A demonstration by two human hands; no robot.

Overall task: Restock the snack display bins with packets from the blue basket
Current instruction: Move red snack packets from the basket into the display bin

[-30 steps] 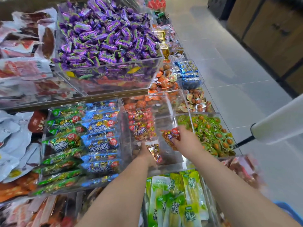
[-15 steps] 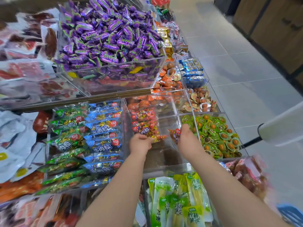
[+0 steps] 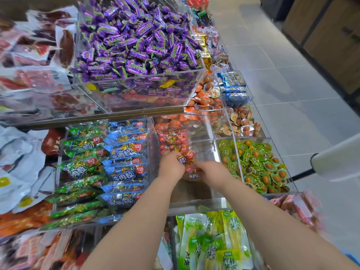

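Two hands meet inside the clear middle bin [image 3: 192, 190]: the left hand [image 3: 171, 166] pinches one red packet [image 3: 185, 157], the right hand [image 3: 212, 171] grips a second packet [image 3: 191, 172] just below. Both are shiny red flecked with gold, like the small stack [image 3: 171, 140] behind. Half a second ago the right hand was at the bin's right wall

A tiered display shelf [image 3: 116, 116] was stocked with clear acrylic bins [image 3: 194, 200] set side by side on its levels. On the upper level a large bin was heaped with purple-wrapped candies [image 3: 136, 36], with bagged meat snacks [image 3: 29, 80] laid to its left. On the level below, bins were filled with green packets [image 3: 81, 168], blue packets [image 3: 126, 170], red packets [image 3: 171, 139] and green-wrapped round snacks [image 3: 259, 168], the red ones filling only the rear of their bin.
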